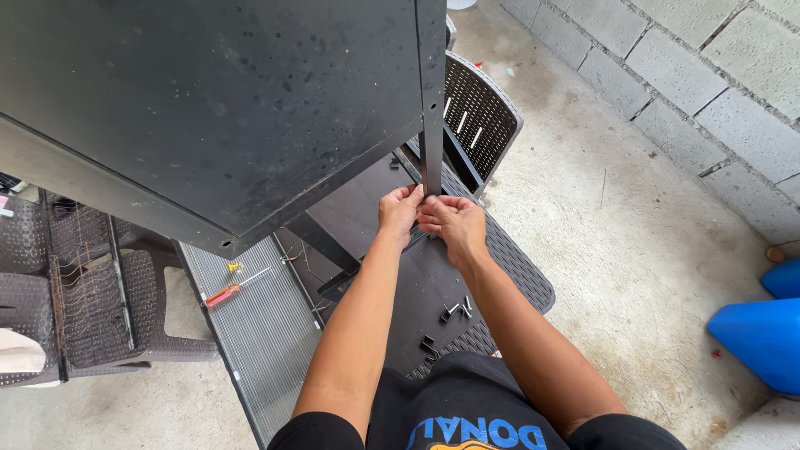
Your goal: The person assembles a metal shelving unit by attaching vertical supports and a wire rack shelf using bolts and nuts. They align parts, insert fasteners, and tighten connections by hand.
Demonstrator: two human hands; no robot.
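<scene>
A person's two bare hands meet at the lower end of a narrow black metal upright point(431, 125), the corner post of a large dark, dust-flecked metal panel point(208, 108) that tilts across the upper left of the view. The left hand point(398, 212) pinches the post's foot from its left side, fingers curled tight on the metal; the right hand point(450, 223) closes on the same foot from the right, its fingertips touching the left hand's. The post rises straight up from between both hands, so its end sits just above the knuckles. Under the post lies a dark plastic table point(517, 275) with a woven-pattern rim, and on it, nearer the person than the post's foot, rest a few small black metal clips point(455, 312). Left of the post, below the panel's lower edge, a ribbed grey metal sheet point(262, 333) carries a red-handled screwdriver point(237, 287). Beyond the post stands a dark woven plastic chair point(479, 117); far to the post's right, blue plastic shapes point(762, 333) sit on the concrete floor point(633, 250) by a block wall point(708, 92)
</scene>
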